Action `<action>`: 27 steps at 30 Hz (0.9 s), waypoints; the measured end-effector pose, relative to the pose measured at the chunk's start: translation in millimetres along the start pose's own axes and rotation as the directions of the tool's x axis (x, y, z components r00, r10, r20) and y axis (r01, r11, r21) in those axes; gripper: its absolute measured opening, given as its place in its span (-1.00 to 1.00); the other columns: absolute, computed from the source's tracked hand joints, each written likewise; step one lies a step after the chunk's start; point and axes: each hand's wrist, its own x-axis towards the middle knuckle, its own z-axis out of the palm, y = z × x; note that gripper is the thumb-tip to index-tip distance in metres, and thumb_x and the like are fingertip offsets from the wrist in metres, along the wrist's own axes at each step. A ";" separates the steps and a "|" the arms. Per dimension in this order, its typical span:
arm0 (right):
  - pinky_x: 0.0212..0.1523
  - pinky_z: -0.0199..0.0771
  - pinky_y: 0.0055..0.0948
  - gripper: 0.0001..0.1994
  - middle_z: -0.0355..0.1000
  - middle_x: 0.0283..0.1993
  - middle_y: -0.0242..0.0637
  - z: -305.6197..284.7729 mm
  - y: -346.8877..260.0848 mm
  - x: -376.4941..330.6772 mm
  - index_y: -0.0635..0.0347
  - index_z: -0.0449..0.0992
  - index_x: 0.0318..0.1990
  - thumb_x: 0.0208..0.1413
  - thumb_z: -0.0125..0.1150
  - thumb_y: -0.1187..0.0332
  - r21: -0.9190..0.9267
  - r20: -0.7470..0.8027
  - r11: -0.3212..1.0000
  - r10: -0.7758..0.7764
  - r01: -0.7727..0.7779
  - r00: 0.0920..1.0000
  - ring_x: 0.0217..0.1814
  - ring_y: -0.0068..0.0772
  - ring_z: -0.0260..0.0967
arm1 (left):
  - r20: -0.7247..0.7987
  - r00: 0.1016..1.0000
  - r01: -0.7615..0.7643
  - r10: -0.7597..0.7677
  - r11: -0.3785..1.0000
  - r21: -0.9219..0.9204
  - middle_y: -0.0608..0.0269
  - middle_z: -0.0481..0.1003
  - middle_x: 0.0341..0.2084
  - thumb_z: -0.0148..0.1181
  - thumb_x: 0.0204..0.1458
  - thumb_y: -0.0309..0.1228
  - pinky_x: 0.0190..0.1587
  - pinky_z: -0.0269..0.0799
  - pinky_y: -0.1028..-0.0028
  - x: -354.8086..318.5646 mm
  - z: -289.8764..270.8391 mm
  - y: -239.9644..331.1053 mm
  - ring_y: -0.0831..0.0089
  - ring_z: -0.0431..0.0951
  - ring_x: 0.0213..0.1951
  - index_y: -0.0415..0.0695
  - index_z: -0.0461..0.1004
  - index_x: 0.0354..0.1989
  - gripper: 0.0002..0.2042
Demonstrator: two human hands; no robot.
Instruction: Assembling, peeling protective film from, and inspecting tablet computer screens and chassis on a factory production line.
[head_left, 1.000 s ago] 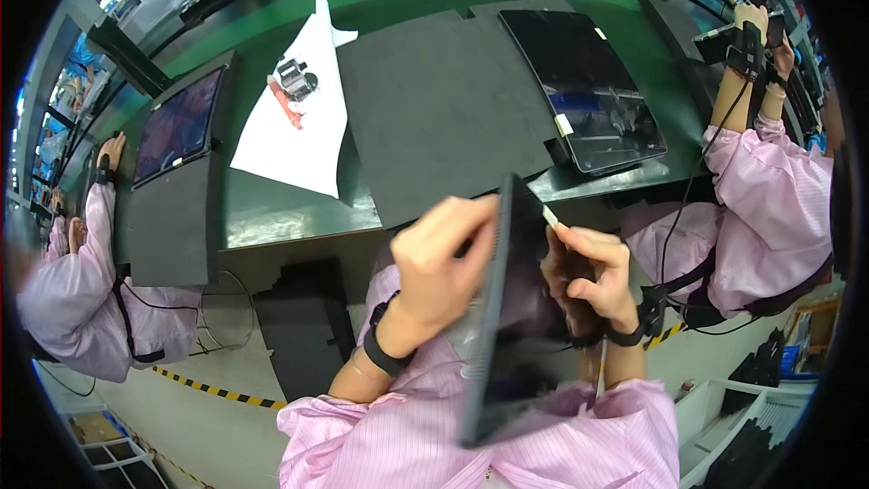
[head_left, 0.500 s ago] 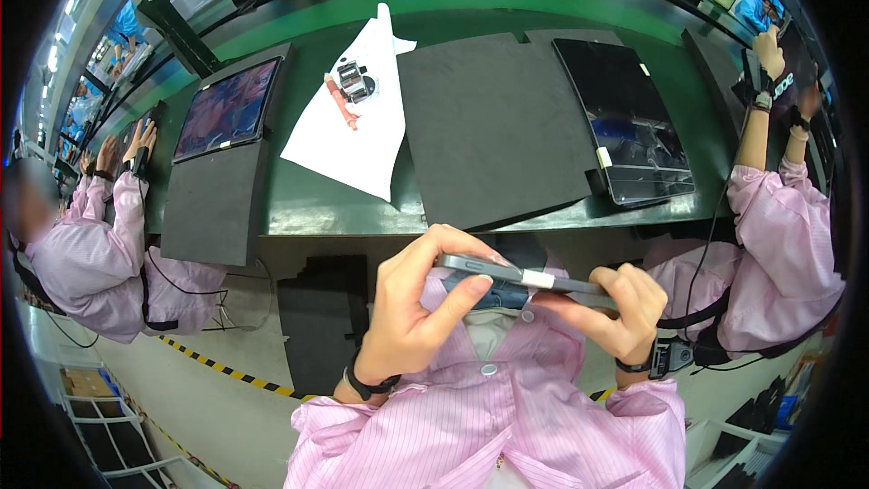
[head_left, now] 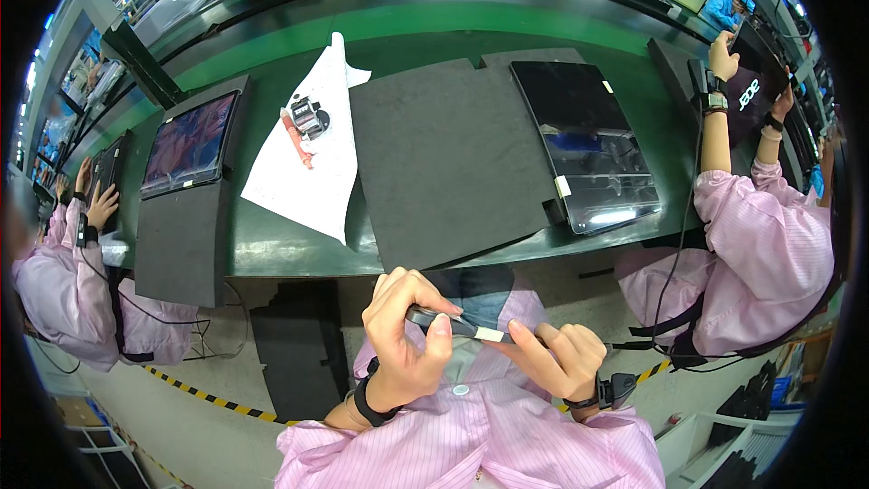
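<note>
**Dark tablet turned edge-on, held low in front of the counter**

Dark and thin, the tablet (head_left: 453, 321) now lies flat and edge-on to the camera, where a second ago it stood upright; the white tab (head_left: 490, 334) on its edge faces up. Left of the tab, the left hand (head_left: 405, 344) is clamped round the tablet. Right of it, the right hand (head_left: 554, 360) pinches the edge. Beyond, a foam mat (head_left: 444, 172) lies on the counter (head_left: 272, 249).

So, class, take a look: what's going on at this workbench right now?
A person in a pink striped smock holds a thin dark panel edge-on over their lap. The left hand grips its end, and the right hand pinches a small white tab on it. On the green bench lie a black mat and another glossy panel. Co-workers sit on either side.
</note>
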 end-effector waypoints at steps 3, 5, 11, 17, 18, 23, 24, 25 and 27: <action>-0.72 -0.13 -0.65 -0.60 0.21 -0.58 -0.47 0.6 2.0 3.4 0.03 0.59 -0.13 -0.25 0.38 0.29 0.002 0.007 1.000 -0.014 0.014 1.000 -0.70 -0.65 -0.08 | -0.014 1.000 0.007 -0.007 1.000 -0.016 0.24 0.38 -0.69 0.09 -0.26 -0.36 -0.45 0.06 0.45 1.8 1.0 -1.4 0.39 0.24 -0.59 -0.20 0.38 -0.63 -0.85; -0.72 -0.12 -0.66 -0.60 0.22 -0.57 -0.47 0.2 1.3 1.5 0.04 0.59 -0.13 -0.25 0.38 0.30 0.015 0.002 1.000 -0.014 0.013 1.000 -0.69 -0.65 -0.07 | -0.018 1.000 -0.003 0.003 1.000 -0.025 0.23 0.37 -0.69 0.09 -0.26 -0.35 -0.45 0.06 0.45 0.6 0.8 1.2 0.39 0.24 -0.59 -0.21 0.38 -0.63 -0.84; -0.71 -0.08 -0.66 -0.60 0.24 -0.56 -0.44 1.1 1.3 1.5 0.04 0.58 -0.11 -0.22 0.37 0.30 0.034 0.026 0.999 -0.012 0.011 1.000 -0.68 -0.63 -0.04 | 0.017 0.999 -0.040 0.039 0.998 0.040 0.16 0.43 -0.68 0.02 -0.15 -0.23 -0.46 0.14 0.54 2.2 -2.5 -1.9 0.52 0.28 -0.57 -0.26 0.35 -0.61 -0.71; -0.71 -0.08 -0.65 -0.60 0.23 -0.56 -0.45 0.7 0.1 3.2 0.04 0.58 -0.11 -0.22 0.37 0.28 0.033 0.024 0.999 -0.020 0.019 1.000 -0.68 -0.63 -0.03 | 0.019 0.998 -0.066 0.065 0.997 0.029 0.15 0.43 -0.67 0.03 -0.16 -0.23 -0.45 0.14 0.55 2.0 -5.2 -0.1 0.52 0.28 -0.57 -0.26 0.36 -0.60 -0.72; -0.71 -0.09 -0.66 -0.60 0.24 -0.56 -0.45 0.3 -0.4 3.8 0.04 0.58 -0.11 -0.22 0.37 0.29 0.035 0.021 0.999 -0.021 0.020 1.000 -0.68 -0.63 -0.03 | 0.017 0.997 -0.072 0.072 0.997 0.031 0.14 0.44 -0.66 0.03 -0.16 -0.23 -0.46 0.14 0.55 1.8 -5.6 0.3 0.52 0.27 -0.57 -0.25 0.36 -0.60 -0.72; -0.71 0.04 -0.59 -0.53 0.30 -0.54 -0.44 -6.7 -2.7 9.3 0.15 0.53 -0.22 -0.41 0.54 0.33 0.038 0.073 0.999 0.007 -0.010 0.997 -0.69 -0.55 0.13 | 0.118 0.991 0.070 -0.060 0.994 -0.084 0.11 0.47 -0.59 0.01 -0.16 -0.29 -0.38 0.21 0.48 8.6 -16.7 12.3 0.42 0.36 -0.51 -0.29 0.42 -0.54 -0.74; -0.71 0.03 -0.59 -0.53 0.31 -0.53 -0.43 -8.0 0.1 12.0 0.15 0.53 -0.22 -0.43 0.55 0.33 0.038 0.077 0.999 -0.008 0.005 0.997 -0.69 -0.55 0.13 | 0.180 0.967 0.218 -0.179 0.949 -0.230 0.14 0.47 -0.55 0.01 -0.20 -0.38 -0.34 0.21 0.44 12.9 -22.3 16.4 0.36 0.36 -0.49 -0.29 0.46 -0.51 -0.79; -0.71 0.02 -0.59 -0.52 0.33 -0.51 -0.43 -10.9 2.2 11.4 0.15 0.54 -0.23 -0.44 0.55 0.33 0.042 0.082 0.999 -0.019 0.016 0.996 -0.70 -0.55 0.13 | 0.305 0.930 0.281 -0.203 0.930 -0.237 0.10 0.51 -0.48 -0.07 -0.04 -0.43 -0.25 0.29 0.45 18.8 -33.2 18.0 0.36 0.44 -0.40 -0.34 0.49 -0.44 -0.77; -0.69 0.04 -0.56 -0.53 0.36 -0.46 -0.39 -21.1 3.9 10.4 0.14 0.53 -0.20 -0.41 0.52 0.34 0.066 0.129 0.998 -0.033 0.025 0.991 -0.66 -0.52 0.16 | 0.467 0.846 0.377 -0.258 0.909 -0.179 0.10 0.52 -0.46 -0.07 0.05 -0.48 -0.23 0.33 0.48 33.6 -48.2 25.9 0.39 0.47 -0.35 -0.33 0.52 -0.41 -0.77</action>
